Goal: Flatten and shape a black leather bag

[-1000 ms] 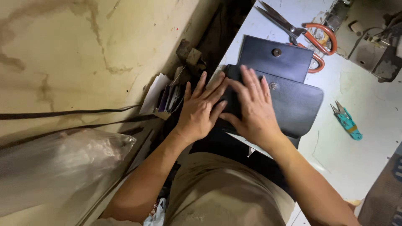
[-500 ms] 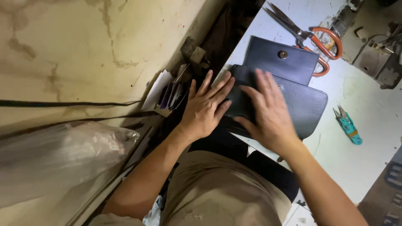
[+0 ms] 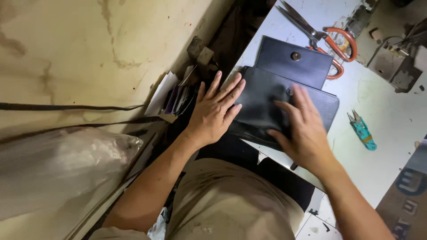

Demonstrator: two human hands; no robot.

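Both hands lie flat, fingers spread, gripping nothing: left hand [image 3: 214, 112] and right hand [image 3: 303, 129] press the black leather pouch [image 3: 262, 104] against the white table [image 3: 391, 120], holding it steady.

Orange-handled scissors [image 3: 324, 38] lie at the far side of the white tabletop [image 3: 391, 120], blades pointing left. A small teal thread snip [image 3: 362, 131] rests to the right, well apart from them. A grey metal machine part [image 3: 398, 62] sits at the far right. A clear plastic bag [image 3: 58, 169] bulges at the near left, and folded papers [image 3: 171, 95] stand wedged against the stained wall [image 3: 89, 53].
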